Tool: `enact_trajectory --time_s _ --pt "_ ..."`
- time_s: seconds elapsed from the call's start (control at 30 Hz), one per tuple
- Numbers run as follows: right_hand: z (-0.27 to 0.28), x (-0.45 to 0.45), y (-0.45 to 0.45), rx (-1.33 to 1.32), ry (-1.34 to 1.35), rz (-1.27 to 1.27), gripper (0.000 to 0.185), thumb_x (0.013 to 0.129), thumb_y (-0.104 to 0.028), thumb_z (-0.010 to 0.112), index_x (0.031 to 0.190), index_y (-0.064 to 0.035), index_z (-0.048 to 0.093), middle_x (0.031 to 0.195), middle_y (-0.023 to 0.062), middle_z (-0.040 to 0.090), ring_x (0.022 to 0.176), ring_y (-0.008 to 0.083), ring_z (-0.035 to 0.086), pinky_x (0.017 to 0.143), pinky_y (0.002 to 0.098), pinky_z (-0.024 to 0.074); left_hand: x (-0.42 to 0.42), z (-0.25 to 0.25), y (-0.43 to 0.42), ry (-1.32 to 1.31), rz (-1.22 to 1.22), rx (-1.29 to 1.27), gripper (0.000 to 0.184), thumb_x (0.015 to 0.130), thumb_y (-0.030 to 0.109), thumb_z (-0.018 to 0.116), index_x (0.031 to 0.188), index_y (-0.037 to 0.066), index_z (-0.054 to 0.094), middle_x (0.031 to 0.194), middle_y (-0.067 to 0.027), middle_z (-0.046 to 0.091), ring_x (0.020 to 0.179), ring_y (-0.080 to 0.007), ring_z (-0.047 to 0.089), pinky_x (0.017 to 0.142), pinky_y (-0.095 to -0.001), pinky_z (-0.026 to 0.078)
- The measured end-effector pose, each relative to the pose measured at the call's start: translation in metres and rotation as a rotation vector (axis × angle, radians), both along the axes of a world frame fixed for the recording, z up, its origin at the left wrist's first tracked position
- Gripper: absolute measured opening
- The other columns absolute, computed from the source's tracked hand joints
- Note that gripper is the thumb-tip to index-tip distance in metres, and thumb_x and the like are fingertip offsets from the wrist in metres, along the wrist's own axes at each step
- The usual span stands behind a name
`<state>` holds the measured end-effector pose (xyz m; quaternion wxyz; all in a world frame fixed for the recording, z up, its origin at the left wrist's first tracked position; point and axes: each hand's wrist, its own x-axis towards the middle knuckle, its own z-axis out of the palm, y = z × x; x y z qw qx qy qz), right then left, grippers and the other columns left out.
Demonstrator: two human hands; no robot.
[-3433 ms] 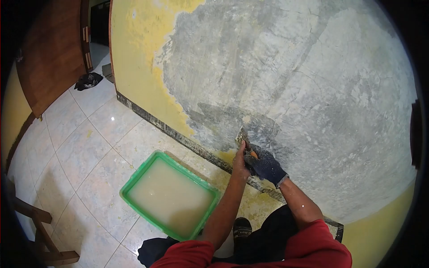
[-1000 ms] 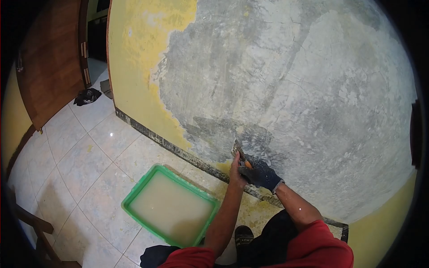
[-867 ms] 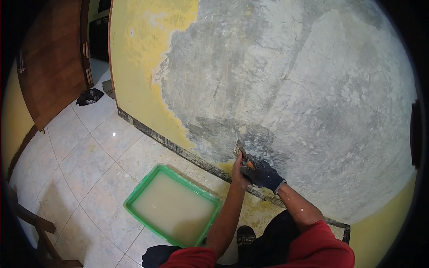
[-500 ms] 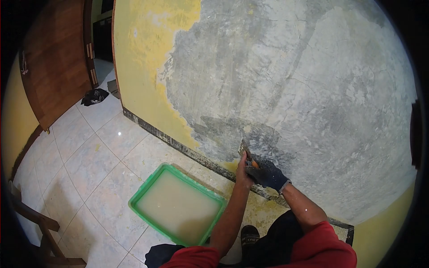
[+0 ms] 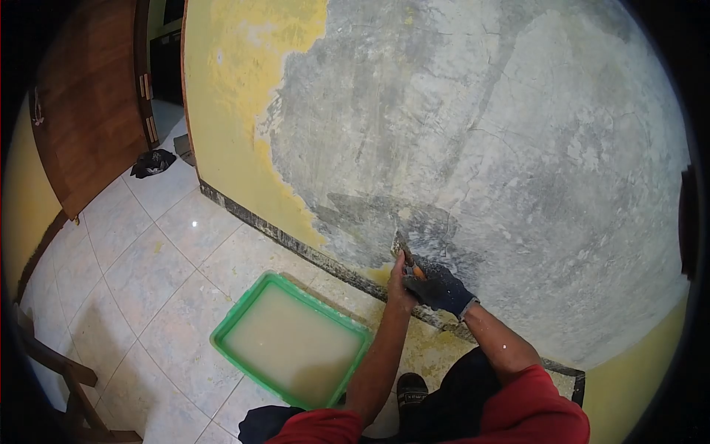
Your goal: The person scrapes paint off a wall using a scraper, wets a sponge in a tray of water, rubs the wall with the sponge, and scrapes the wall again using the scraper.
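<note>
My right hand [image 5: 442, 288], in a dark work glove, is closed round the orange handle of a scraper [image 5: 400, 244]. The scraper's blade points up and lies against the lower wall, on a darker grey patch. Bare and ungloved, my left hand [image 5: 400, 287] grips the scraper too, its thumb near the base of the blade. Its other fingers are mostly hidden. The wall [image 5: 384, 133] is bare, mottled grey over most of its face, with yellow paint left along a ragged edge on the left and low down by my hands.
On the tiled floor a green tray [image 5: 240, 305] of cloudy liquid stands left of my arms. Yellowish flakes litter the floor by the dark skirting [image 5: 296, 251]. A black plastic bag [image 5: 153, 163] lies near the brown door [image 5: 89, 103]; wooden furniture [image 5: 63, 362] stands at lower left.
The view has shifted slightly, so everything sits a little further left. Both hands keep their hold on the scraper, with its blade at nearly the same spot on the wall.
</note>
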<state>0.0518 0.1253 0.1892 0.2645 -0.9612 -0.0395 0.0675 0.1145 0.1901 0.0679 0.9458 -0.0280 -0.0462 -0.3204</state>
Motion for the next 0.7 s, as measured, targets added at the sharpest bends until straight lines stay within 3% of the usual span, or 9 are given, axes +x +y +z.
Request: enact_trajectory --time_s 0.13,0.27,0.33,0.37,0.43,0.53,0.63,0.7 --pt "-0.013 0.001 -0.006 0.047 -0.161 0.041 0.045 0.086 -0.041 0.060 0.111 -0.0039 0.059 0.101 0.0222 0.064 0.094 0.0368 0.061 0.081 0.0410 0.0461 0.003 0.001 -0.002 0.008 0.001 -0.034 0.041 0.093 0.044 0.050 0.111 0.008 0.056 0.100 -0.0109 0.064 0.090 -0.0275 0.063 0.082 -0.0443 0.052" --pt "-0.012 0.003 -0.004 0.089 -0.205 0.041 0.044 0.086 -0.039 0.060 0.112 -0.0038 0.058 0.101 0.0228 0.063 0.094 0.0376 0.061 0.080 0.0418 0.0463 0.003 0.003 -0.004 0.020 0.000 0.015 0.044 0.094 0.048 0.044 0.112 0.010 0.059 0.100 -0.0097 0.066 0.090 -0.0267 0.064 0.079 -0.0426 0.052" --pt "-0.007 0.002 -0.003 0.040 -0.132 0.033 0.043 0.087 -0.033 0.062 0.117 -0.0030 0.055 0.098 0.0166 0.064 0.086 0.0220 0.059 0.077 0.0358 0.0465 0.000 0.004 -0.005 0.044 0.000 0.021 0.045 0.094 0.049 0.043 0.111 0.010 0.059 0.098 -0.0093 0.066 0.088 -0.0267 0.065 0.078 -0.0425 0.052" --pt "-0.015 0.006 -0.002 0.031 -0.373 0.150 0.035 0.090 -0.031 0.058 0.111 -0.0029 0.058 0.080 0.0125 0.063 0.070 0.0188 0.059 0.064 0.0337 0.0469 -0.002 0.004 -0.006 0.043 0.032 0.023 0.040 0.093 0.047 0.047 0.105 0.010 0.059 0.094 -0.0083 0.065 0.086 -0.0250 0.063 0.077 -0.0411 0.052" --pt "-0.012 0.005 -0.006 0.072 -0.260 0.090 0.031 0.091 -0.030 0.056 0.107 -0.0033 0.059 0.071 0.0091 0.060 0.061 0.0161 0.056 0.057 0.0319 0.0445 0.005 -0.006 -0.011 0.025 0.011 0.001 0.035 0.092 0.045 0.052 0.096 0.011 0.060 0.086 -0.0061 0.063 0.080 -0.0220 0.062 0.073 -0.0390 0.051" --pt "-0.014 0.007 -0.005 0.169 -0.259 0.070 0.028 0.094 -0.031 0.051 0.095 -0.0045 0.060 0.053 0.0014 0.050 0.044 0.0093 0.047 0.042 0.0272 0.0363 -0.001 0.012 -0.001 0.016 0.030 -0.037 0.032 0.092 0.043 0.054 0.099 0.012 0.060 0.087 -0.0060 0.063 0.079 -0.0217 0.062 0.072 -0.0381 0.051" --pt "-0.013 0.010 -0.008 0.177 -0.241 0.064 0.031 0.095 -0.033 0.048 0.093 -0.0042 0.059 0.054 0.0030 0.051 0.043 0.0115 0.047 0.044 0.0289 0.0378 0.006 0.016 -0.005 0.071 0.029 0.036 0.030 0.092 0.040 0.057 0.101 0.012 0.060 0.089 -0.0059 0.063 0.079 -0.0213 0.063 0.072 -0.0383 0.052" --pt "-0.018 0.016 -0.017 0.004 -0.378 0.195 0.032 0.096 -0.033 0.046 0.092 -0.0042 0.059 0.057 0.0053 0.053 0.046 0.0144 0.050 0.047 0.0315 0.0398 0.013 0.009 -0.009 0.069 0.007 0.043 0.031 0.092 0.040 0.055 0.103 0.011 0.060 0.090 -0.0074 0.064 0.080 -0.0228 0.064 0.073 -0.0395 0.052"
